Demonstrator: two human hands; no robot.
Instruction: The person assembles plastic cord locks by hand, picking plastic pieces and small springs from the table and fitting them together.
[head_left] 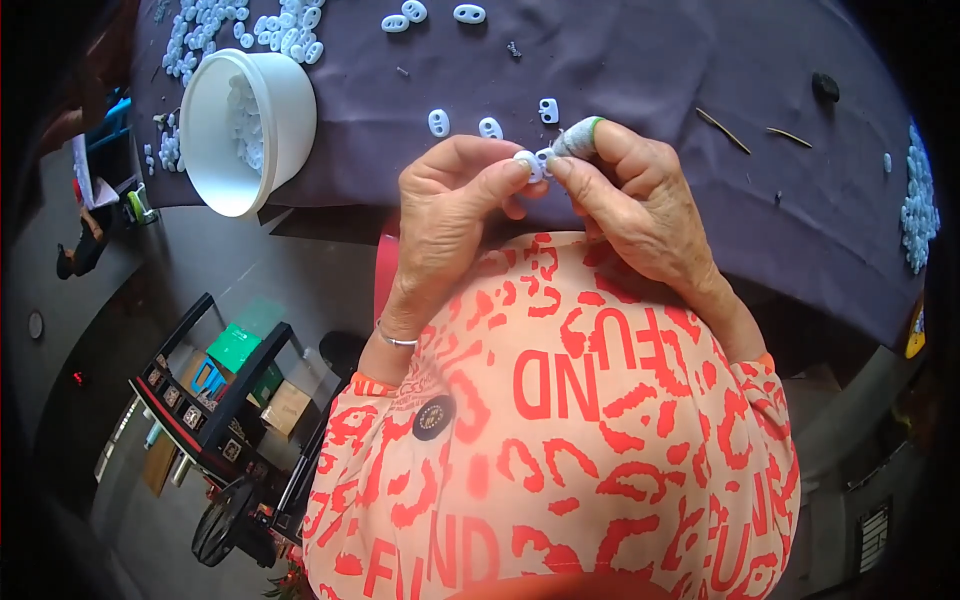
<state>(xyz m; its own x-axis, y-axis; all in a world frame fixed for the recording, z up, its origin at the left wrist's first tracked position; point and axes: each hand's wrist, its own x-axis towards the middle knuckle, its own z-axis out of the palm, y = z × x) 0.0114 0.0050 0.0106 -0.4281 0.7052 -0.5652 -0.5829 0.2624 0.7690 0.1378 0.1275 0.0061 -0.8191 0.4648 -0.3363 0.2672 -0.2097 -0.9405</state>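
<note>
We see the left hand and the right hand meeting above the edge of the dark purple tablecloth, both pinching one small white plastic part between thumb and fingertips (the right index finger wears a grey, green-rimmed finger cot). A white tub of similar parts lies tipped at left.

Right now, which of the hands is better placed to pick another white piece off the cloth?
The right hand, I'd guess: the three loose white pieces lie just beyond its fingertips. The left hand pinches the small white part.
</note>
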